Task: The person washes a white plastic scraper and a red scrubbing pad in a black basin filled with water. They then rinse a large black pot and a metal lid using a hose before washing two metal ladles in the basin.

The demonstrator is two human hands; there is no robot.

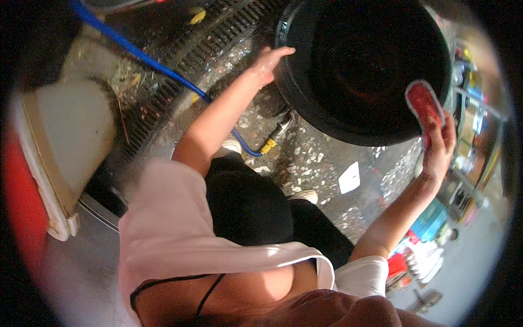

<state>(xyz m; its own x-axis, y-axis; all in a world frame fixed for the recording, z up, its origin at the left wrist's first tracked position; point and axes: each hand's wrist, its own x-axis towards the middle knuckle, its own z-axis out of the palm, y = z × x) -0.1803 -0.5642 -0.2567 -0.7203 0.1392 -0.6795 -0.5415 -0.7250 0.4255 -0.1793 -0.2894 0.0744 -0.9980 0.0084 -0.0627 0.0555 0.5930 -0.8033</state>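
A large round black vessel (367, 73), dark inside, stands before me at the top of the view. On its left rim rests my left hand (269, 63), with the thumb and fingers spread and the skin looking wet. At the vessel's right side my right hand (439, 147) grips a red, oval-ended scrubbing pad or brush (425, 104) with a pale edge, which overlaps the dark opening. Below my left forearm a blue hose (163, 69) runs down to a yellow connector (268, 146) and a metal fitting, close to the vessel's base.
A slotted drain grate (175, 88) crosses the speckled, wet-looking floor (314, 163). A white piece of paper or tile (349, 178) lies on the floor. At left stands a pale basin-like object (73, 126); at right are cluttered shelves (470, 135) and a turquoise container (431, 220).
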